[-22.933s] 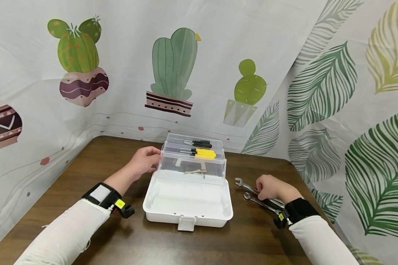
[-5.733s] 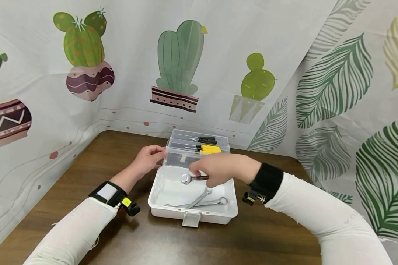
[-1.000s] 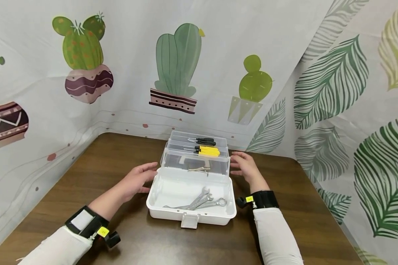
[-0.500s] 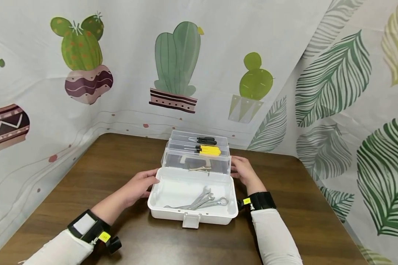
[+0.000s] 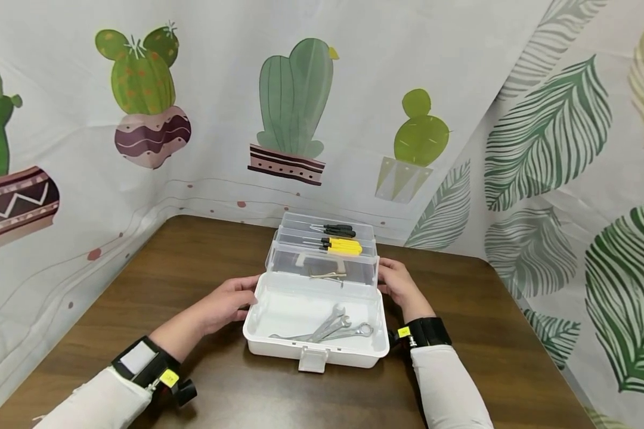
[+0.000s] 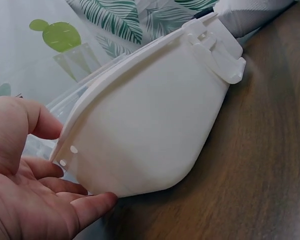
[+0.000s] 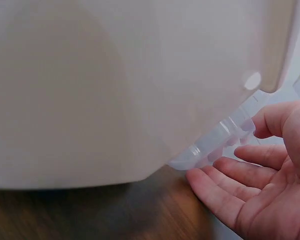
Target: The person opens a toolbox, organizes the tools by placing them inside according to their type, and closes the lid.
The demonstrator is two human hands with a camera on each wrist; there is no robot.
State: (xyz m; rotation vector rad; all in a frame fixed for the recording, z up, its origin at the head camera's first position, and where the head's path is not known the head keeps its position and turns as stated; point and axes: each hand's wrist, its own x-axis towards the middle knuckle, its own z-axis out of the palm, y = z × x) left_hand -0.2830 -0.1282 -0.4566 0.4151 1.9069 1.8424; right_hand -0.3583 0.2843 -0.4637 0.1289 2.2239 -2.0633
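A white toolbox [image 5: 313, 353] with a clear tiered lid [image 5: 328, 260] stands unlatched, lid tipped back. Several metal wrenches [image 5: 330, 326] lie across one another in its base. Yellow-handled screwdrivers [image 5: 343, 245] and black-handled ones [image 5: 339, 230] sit in the lid tiers. My left hand [image 5: 228, 305] holds the base's back left corner, thumb on the rim and fingers behind; the left wrist view shows this grip around the white side wall [image 6: 140, 120]. My right hand [image 5: 402, 287] touches the clear lid's right end with loosely extended fingers [image 7: 250, 175].
Small brass-coloured pieces [image 5: 327, 276] and a white handle [image 5: 322, 260] show at the lid's front part. A clear latch [image 5: 313, 360] hangs from the front wall. The brown wooden table [image 5: 209, 250] meets a cactus-printed cloth behind.
The wrenches have gone from the table at right into the toolbox base. My right hand has since come to the lid's right end, and my left hand from the lid to the base's corner.
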